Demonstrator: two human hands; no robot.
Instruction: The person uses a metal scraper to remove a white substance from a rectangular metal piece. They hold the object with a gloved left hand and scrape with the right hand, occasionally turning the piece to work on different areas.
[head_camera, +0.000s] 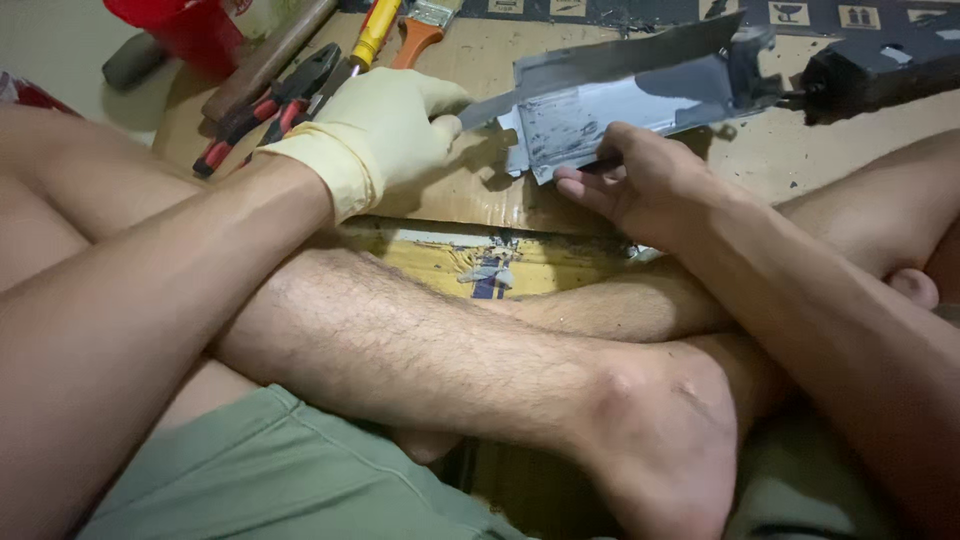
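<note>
My left hand (385, 125) wears a pale yellow glove and grips the handle end of a long flat grey blade (610, 55), which looks like a putty knife. The blade lies across a grey, paint-smeared bent sheet piece (600, 110) on a sheet of cardboard (480, 195). My bare right hand (640, 180) presses on the near edge of that grey piece, fingers spread flat, and seems to pinch a thin dark tool under the palm. My crossed bare legs fill the lower part of the view.
Red-handled pliers (270, 110), a yellow-handled screwdriver (375, 35), an orange-handled brush (420, 30) and a wooden handle (270, 55) lie at the top left beside a red container (180, 25). A black boxy object (880, 65) sits at the top right.
</note>
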